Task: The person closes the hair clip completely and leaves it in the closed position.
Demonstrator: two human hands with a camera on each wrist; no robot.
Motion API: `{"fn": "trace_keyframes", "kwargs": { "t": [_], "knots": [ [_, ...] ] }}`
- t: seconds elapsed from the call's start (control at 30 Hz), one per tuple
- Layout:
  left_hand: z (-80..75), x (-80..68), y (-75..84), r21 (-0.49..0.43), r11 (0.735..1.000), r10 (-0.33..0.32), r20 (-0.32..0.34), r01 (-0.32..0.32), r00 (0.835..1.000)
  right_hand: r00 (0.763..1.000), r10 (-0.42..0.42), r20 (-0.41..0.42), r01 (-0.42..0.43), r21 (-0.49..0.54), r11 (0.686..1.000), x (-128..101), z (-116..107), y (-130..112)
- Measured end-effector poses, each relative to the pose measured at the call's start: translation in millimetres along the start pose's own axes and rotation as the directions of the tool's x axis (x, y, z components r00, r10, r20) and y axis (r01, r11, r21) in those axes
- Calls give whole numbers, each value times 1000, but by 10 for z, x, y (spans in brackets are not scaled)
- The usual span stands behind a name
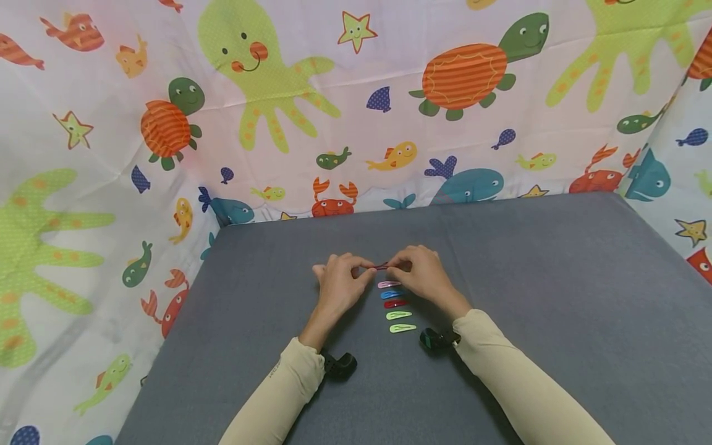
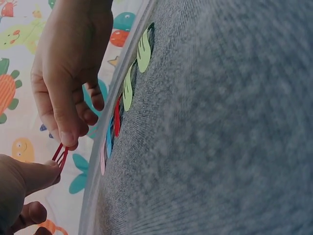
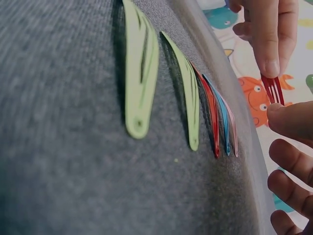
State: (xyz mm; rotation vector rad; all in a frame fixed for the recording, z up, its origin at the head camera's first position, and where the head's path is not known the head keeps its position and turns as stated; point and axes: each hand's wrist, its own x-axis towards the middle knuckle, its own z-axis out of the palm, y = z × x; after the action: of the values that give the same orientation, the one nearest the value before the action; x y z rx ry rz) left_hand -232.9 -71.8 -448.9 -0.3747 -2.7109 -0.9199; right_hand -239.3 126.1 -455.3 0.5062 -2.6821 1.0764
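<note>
Over the grey table, both hands meet at a dark red snap hair clip point(image 1: 381, 267). My left hand point(image 1: 340, 281) pinches one end between thumb and fingertips. The opposite end is pinched by my right hand point(image 1: 423, 272), whose other fingers are spread apart in the right wrist view. Slots show along the middle of the held clip point(image 3: 274, 92). Just nearer than the hands lies a row of clips: pink point(image 1: 388, 284), blue point(image 1: 392, 295), red point(image 1: 395, 304), and two light green ones, the farther point(image 1: 398, 315) and the nearer point(image 1: 403, 329).
Grey cloth covers the table point(image 1: 528, 278). A white curtain point(image 1: 311, 37) printed with sea animals hangs behind it and along both sides. Small black wrist cameras, left point(image 1: 340, 366) and right point(image 1: 437, 339), stick out inward below the cream sleeves.
</note>
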Motion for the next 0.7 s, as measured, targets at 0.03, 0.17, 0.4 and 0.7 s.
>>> {"fn": "trace_keyframes", "kwargs": {
  "t": [0.03,0.17,0.4,0.7],
  "knots": [
    [1,-1,2,-2,1000,4,5,-4,1000,1000,-2,-5,2,3,1000,-8,-5,2],
    [11,-2,9,0,1000,12,13,-12,1000,1000,-5,-22,6,18,1000,-37,-25,10],
    [15,-11,41,13,1000,23,12,-23,1000,999,-5,-36,6,37,999,-82,-38,12],
    [26,-20,56,3,998,57,-23,-57,998,997,5,-71,0,78,997,-120,-21,40]
  ]
}}
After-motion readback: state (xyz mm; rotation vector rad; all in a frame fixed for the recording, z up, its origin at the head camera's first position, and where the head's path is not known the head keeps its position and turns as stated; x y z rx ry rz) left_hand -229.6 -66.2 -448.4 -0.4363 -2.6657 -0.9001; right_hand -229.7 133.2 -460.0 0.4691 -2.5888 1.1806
